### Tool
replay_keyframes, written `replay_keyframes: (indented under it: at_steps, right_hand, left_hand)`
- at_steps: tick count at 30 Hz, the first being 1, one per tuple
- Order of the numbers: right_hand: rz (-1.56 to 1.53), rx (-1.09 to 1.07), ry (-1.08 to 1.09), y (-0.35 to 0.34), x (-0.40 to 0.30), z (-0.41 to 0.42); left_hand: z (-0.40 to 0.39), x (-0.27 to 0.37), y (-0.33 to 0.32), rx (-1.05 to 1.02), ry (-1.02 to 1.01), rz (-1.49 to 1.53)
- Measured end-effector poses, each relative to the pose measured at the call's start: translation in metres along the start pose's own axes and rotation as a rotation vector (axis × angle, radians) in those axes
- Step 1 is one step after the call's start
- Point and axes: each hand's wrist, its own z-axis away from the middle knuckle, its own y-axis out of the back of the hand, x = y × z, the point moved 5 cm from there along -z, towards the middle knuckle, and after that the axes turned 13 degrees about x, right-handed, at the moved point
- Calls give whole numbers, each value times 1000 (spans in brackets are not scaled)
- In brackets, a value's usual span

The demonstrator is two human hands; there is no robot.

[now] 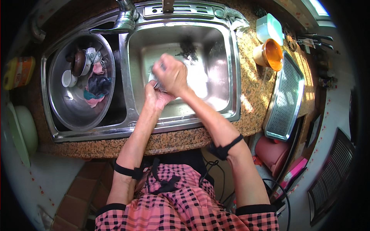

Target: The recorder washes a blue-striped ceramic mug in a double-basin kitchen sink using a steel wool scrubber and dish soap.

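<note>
Over the right basin of a stainless steel sink (185, 117), my left hand (157, 98) grips a small white vessel (152, 78) with dark markings, largely hidden by the hands. Closed and slightly blurred, my right hand (172, 73) is at the top of the vessel; a dark bit of something shows between its fingers, too hidden to name. Behind the hands, a dark wiry clump (188, 50) lies on the basin floor.
At left, a metal bowl (112, 78) holds a white cup (68, 78), a brown lidded pot (78, 63) and wet cloths (99, 85). The faucet (124, 17) stands behind. On the right counter are an orange-lined pot (261, 55), a plastic container (267, 29) and a perforated metal tray (284, 98).
</note>
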Motion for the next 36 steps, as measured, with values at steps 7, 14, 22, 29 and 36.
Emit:
replay_keyframes:
  at_steps: [7,14,22,29,36]
  right_hand:
    - [-133,-186,202,39,-6,-24]
    - [202,-576,453,53,7,11]
    - [-541,-273,-364,76,9,5]
    - [-738,-300,-691,84,22,-1]
    - [-893,-336,-907,77,40,14]
  left_hand:
    - [-4,-1,6,19,0,-209]
    - [2,-11,-2,-102,3,-507]
    - [16,4,-18,-370,-222,-261]
    - [56,13,-20,-484,-104,-490]
    - [62,50,-10,-293,-623,-922]
